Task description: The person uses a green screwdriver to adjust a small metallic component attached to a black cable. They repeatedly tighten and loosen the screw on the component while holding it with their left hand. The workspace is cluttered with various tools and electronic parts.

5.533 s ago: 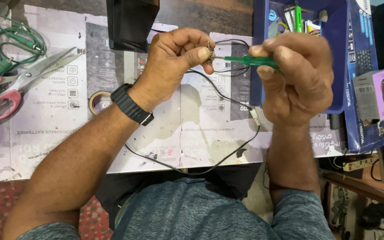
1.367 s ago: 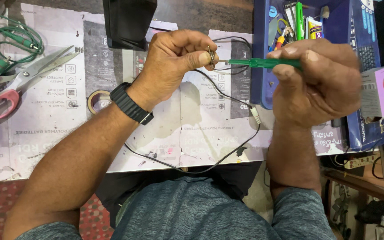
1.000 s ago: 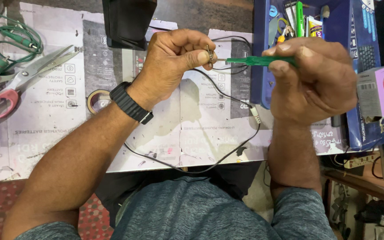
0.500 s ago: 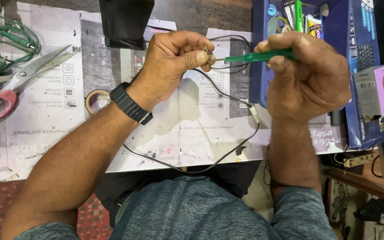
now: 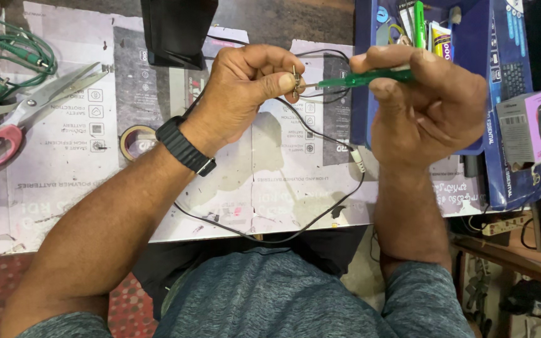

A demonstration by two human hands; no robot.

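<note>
Above the paper-covered bench (image 5: 64, 181), you've got your left hand (image 5: 245, 87) pinched shut on a small metal connector (image 5: 295, 80) at the end of a thin black cable (image 5: 320, 209), thumb and forefinger clamped tight around it. Your right hand (image 5: 427, 106) is wrapped closed around a green screwdriver (image 5: 364, 77), and its tip is right at the connector, apparently touching a tiny fastener there, though the contact point is too small to make out. From the connector, the cable loops down off the front edge of the bench and back up.

By the look of it, you're mid-turn on a screw in that connector. What comes next calls for a steady left pinch so the piece doesn't spin, and light pressure along the driver's axis so the tip stays seated.

Off to your left lie red-handled scissors (image 5: 14, 116), a coil of green cable (image 5: 14, 53) and a roll of tape (image 5: 136, 138). A black watch (image 5: 186, 145) sits on your left wrist. To your right, a blue box (image 5: 471, 75) holds small tools and a tube.
</note>
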